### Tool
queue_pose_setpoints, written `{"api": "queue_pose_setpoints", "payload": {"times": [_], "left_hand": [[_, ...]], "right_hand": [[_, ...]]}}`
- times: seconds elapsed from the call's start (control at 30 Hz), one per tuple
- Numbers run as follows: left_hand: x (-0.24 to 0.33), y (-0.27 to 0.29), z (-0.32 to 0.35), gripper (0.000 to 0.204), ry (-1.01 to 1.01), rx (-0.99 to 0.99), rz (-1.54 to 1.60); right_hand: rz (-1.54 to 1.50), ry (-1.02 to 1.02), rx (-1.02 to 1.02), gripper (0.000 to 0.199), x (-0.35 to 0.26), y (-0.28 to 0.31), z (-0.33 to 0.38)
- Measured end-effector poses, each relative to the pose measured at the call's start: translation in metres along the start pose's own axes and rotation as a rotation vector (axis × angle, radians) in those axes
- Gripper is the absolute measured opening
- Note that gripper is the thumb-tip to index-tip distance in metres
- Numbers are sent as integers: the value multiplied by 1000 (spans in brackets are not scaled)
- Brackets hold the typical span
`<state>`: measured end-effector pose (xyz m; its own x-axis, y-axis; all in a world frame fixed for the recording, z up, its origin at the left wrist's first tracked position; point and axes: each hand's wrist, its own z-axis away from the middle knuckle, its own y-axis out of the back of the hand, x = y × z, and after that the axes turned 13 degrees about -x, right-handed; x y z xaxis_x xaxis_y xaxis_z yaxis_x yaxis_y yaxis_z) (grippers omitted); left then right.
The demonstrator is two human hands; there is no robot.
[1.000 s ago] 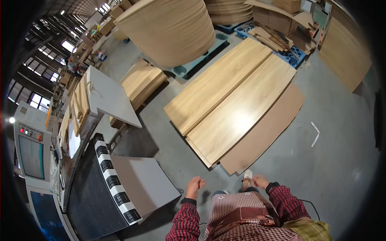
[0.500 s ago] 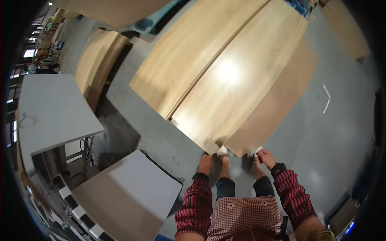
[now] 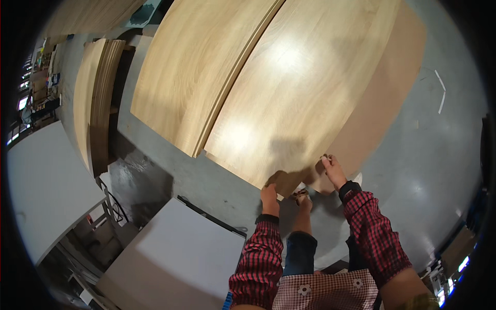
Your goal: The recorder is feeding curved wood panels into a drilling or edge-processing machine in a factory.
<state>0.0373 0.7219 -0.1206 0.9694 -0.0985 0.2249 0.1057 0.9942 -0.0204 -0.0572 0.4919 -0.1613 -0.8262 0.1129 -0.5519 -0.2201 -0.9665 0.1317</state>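
Observation:
A long light wood-grain panel reaches from near my feet into the distance. At its near edge my left hand is closed, thumb uppermost; the finger undersides are hidden. My right hand is closed at the panel's right edge, close to the near corner. Its fingertips are small and partly dark, so the contact shows poorly. A plain brown board lies under and to the right of the panel. Left of it, past a narrow gap, lies a second wood-grain panel.
Stacked boards stand at far left. A grey-topped table is at the left, with a white flat surface nearer me. My foot is just below the panel corner. A bent white strip lies on the grey floor at right.
My right hand has moved up and left from beside my foot to the panel's right edge. My left hand has shifted slightly upward. The whole view has swung and come closer to the panels.

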Motion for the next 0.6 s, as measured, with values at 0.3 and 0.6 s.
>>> {"api": "queue_pose_setpoints", "payload": {"times": [0.3,0.6], "left_hand": [[-65,-33,14,22,-91,-453,132],[-61,-118,133,23,-661,-675,-873]], "right_hand": [[-779,27,-23,49,-28,44,-13],[-755,192,60,42,9,216,103]]}}
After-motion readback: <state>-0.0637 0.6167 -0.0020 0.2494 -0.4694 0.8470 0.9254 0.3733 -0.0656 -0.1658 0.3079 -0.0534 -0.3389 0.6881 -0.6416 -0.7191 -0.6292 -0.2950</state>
